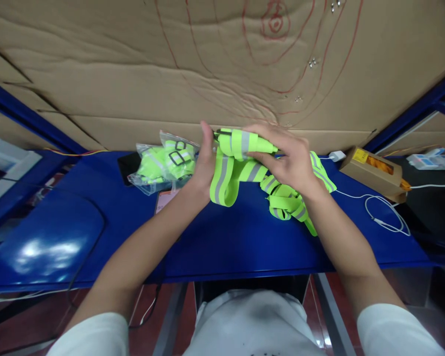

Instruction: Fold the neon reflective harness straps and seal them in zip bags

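Observation:
Above the blue table (222, 247), both hands hold a neon-yellow reflective strap (224, 180) with a grey stripe. My left hand (205, 163) is closed on its left end, thumb pointing up, with the other fingers hidden behind the strap. A small black part shows at that end. My right hand (287, 151) pinches the folded upper layers between thumb and fingers. One loop of the strap hangs below my hands. Beneath my right hand and wrist, a tangled pile of similar straps (287, 200) lies on the table.
Clear plastic bags (154, 165) of neon straps with black buckles lie at left, near a phone-like pink object (165, 199). At right are a cardboard box (374, 170), a white charger (336, 156) and a coiled cable (387, 217). A cardboard wall (114, 84) rises behind the table.

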`<state>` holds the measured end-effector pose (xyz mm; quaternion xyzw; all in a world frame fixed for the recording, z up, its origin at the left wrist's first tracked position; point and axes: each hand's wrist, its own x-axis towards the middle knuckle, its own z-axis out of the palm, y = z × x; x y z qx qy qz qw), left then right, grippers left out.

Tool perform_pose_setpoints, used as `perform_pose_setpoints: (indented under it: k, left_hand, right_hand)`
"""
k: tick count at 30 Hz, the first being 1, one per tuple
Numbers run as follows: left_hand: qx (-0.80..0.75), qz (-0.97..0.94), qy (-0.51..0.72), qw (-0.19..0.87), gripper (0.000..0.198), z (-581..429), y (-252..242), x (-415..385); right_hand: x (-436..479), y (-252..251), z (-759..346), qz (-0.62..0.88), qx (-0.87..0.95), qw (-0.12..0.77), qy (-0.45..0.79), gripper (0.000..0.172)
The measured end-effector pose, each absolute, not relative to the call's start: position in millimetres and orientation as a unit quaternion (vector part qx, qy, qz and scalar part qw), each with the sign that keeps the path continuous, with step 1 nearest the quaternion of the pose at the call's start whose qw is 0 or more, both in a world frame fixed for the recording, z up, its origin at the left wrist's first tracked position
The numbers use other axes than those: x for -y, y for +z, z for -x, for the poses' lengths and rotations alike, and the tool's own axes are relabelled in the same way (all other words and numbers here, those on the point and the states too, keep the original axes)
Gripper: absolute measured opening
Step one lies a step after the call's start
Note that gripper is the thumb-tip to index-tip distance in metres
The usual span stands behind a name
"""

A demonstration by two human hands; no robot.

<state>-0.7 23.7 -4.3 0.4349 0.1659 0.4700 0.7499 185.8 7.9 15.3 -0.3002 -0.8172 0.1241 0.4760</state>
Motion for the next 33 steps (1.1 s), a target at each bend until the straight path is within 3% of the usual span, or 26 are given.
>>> perform_pose_setpoints:
  k: [5, 10, 12, 15, 17, 19, 23, 29, 33]
  left_hand:
    - [-0.165, -0.423, 0.454, 0.767, 0.06, 7.6, 8.7, -24.0]
    - [-0.199, -0.392, 0.506, 0.742, 0.027, 7.3, -7.9, -39.8]
    - [-0.219, -0.413, 0.509, 0.723, 0.024, 7.1, -13.8, -44.4]
    - [-0.227, -0.449, 0.519, 0.691, 0.031, 6.0, -14.8, -41.8]
    - [-0.223, -0.465, 0.546, 0.661, 0.04, 3.7, -11.4, -34.4]
    - [-0.213, -0.472, 0.576, 0.633, 0.048, 0.6, -7.1, -25.6]
    - [-0.187, -0.483, 0.612, 0.598, 0.041, -0.5, -2.6, -15.2]
    - [-0.223, -0.576, 0.609, 0.497, 0.04, 14.9, -11.5, -22.4]
    - [-0.236, -0.603, 0.589, 0.483, 0.057, 18.5, -13.9, -32.7]
  right_hand:
    - [-21.5, -0.3, -179.6, 0.241, 0.877, 0.415, 0.015, 0.052]
    - [-21.9, 0.5, -175.4, 0.234, 0.895, 0.359, 0.126, 0.051]
    - [-21.5, 4.0, -178.1, 0.239, 0.868, 0.383, 0.207, 0.041]
    - [-24.6, 5.3, -181.1, 0.307, 0.764, 0.511, 0.246, 0.036]
    - [-26.6, 2.4, -177.9, 0.342, 0.708, 0.555, 0.273, 0.05]
    - [-25.9, -2.6, -169.5, 0.342, 0.686, 0.536, 0.353, 0.07]
    - [-17.0, -13.0, -145.8, 0.289, 0.627, 0.519, 0.503, 0.098]
    - [-1.1, -10.8, -129.7, 0.273, 0.549, 0.535, 0.582, 0.071]
    - [1.2, -4.1, -135.4, 0.311, 0.509, 0.564, 0.572, 0.06]
